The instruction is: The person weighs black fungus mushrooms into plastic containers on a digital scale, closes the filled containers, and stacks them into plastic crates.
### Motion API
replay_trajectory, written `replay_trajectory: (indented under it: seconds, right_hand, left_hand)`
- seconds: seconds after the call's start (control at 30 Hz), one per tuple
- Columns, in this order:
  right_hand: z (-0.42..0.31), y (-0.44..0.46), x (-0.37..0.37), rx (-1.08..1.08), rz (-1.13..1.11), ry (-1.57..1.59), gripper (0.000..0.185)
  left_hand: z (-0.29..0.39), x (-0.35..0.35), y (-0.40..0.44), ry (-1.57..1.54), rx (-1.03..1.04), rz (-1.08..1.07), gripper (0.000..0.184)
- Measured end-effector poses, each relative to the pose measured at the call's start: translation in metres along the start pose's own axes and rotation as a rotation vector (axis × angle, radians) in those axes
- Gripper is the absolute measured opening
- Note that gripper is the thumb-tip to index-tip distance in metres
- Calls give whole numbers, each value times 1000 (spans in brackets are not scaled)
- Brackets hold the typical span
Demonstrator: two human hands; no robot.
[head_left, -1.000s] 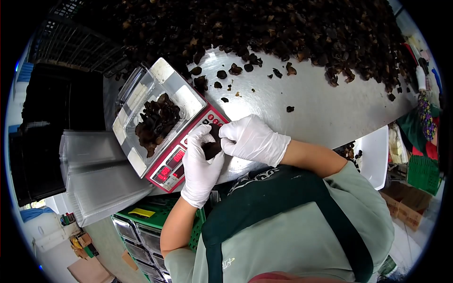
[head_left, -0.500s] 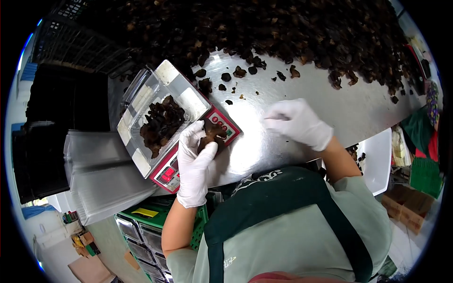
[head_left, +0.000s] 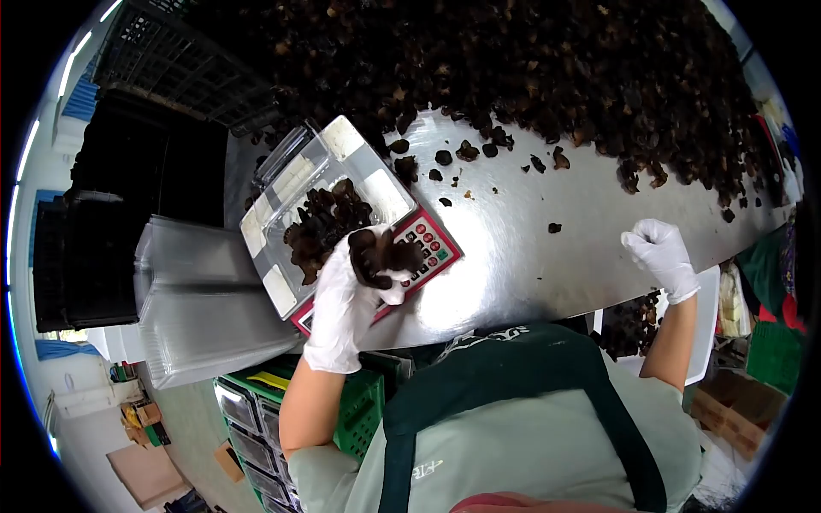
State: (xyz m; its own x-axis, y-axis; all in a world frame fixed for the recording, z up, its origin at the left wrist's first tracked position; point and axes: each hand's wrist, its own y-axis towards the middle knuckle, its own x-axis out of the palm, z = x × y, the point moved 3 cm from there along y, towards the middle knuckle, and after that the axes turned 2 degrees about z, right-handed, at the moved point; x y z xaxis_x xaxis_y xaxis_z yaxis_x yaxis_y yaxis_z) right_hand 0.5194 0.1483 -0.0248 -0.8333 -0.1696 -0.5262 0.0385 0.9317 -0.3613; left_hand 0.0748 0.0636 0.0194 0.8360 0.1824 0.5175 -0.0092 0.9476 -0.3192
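Observation:
My left hand (head_left: 340, 303), in a white glove, is closed around a clump of dark brown wood ear mushrooms (head_left: 383, 256). It hovers over the near edge of a red-and-white digital scale (head_left: 434, 242). On the scale's pan lies a clear plastic container (head_left: 278, 209) with a pile of wood ear mushrooms (head_left: 325, 222) inside. Off to the right, above the metal table, my gloved right hand (head_left: 660, 253) has its fingers curled together; whatever they may hold is hidden. A single small mushroom piece (head_left: 554, 228) lies on the table to its left.
A large heap of wood ear mushrooms (head_left: 530, 68) covers the far side of the metal table (head_left: 513, 205). Stacked clear containers (head_left: 201, 316) stand left of the scale, beside black crates (head_left: 111, 239). A white bin (head_left: 706, 321) with mushroom pieces sits below right.
My right hand has moved right, away from the scale, towards the white bin. My left hand has turned, keeping its mushrooms over the scale's edge. A small piece now lies on the table mid-right.

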Motion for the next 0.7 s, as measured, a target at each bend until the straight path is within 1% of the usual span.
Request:
replay_trajectory:
  seconds: [0.03,0.07,0.1,0.17,0.23,0.27,0.3,0.33,0.37,0.4,0.43,0.47,0.5,0.53,0.57,0.6,0.7]
  right_hand:
    - [-8,5,7,-93,-37,-83,27]
    - [-16,8,11,-178,-58,-173,26]
    - [-25,12,15,-218,-57,-188,26]
    - [-41,24,29,-287,-51,-221,28]
    - [-50,44,45,-397,-9,-276,28]
    - [-52,56,54,-473,28,-316,27]
    - [-54,68,65,-522,72,-371,22]
    - [-61,77,72,-580,76,-451,19]
    - [-69,85,81,-654,109,-460,21]
    - [-84,95,87,-589,-10,-543,35]
    - [-98,103,95,-640,1,-552,44]
    - [-113,111,104,-693,9,-560,53]
    - [-127,124,113,-702,-46,-512,66]
    - [-136,142,125,-781,-6,-497,72]
    - [-150,158,138,-793,-2,-488,77]
    - [-166,168,145,-839,11,-485,82]
    - [-210,206,178,-793,95,-700,91]
  left_hand:
    - [17,15,-5,203,141,103,32]
    - [32,12,-4,463,263,196,30]
    - [48,2,-2,714,388,282,28]
    - [66,-25,9,671,427,318,28]
    - [79,-49,26,1213,560,342,27]
    - [92,-41,27,1839,704,254,26]
    - [90,-44,30,1677,675,333,28]
    - [87,-37,30,1608,702,321,31]
    - [85,-26,27,1541,724,309,35]
    - [82,-14,25,1648,727,213,39]
    - [79,-7,24,1752,728,119,43]
    - [70,-17,27,1691,534,136,47]
    - [60,-34,28,1762,578,158,47]
    - [62,-36,28,1824,589,139,43]
    - [64,-38,29,1887,599,121,40]
    - [64,-38,30,1887,597,128,40]
    - [66,-35,24,1705,677,339,30]
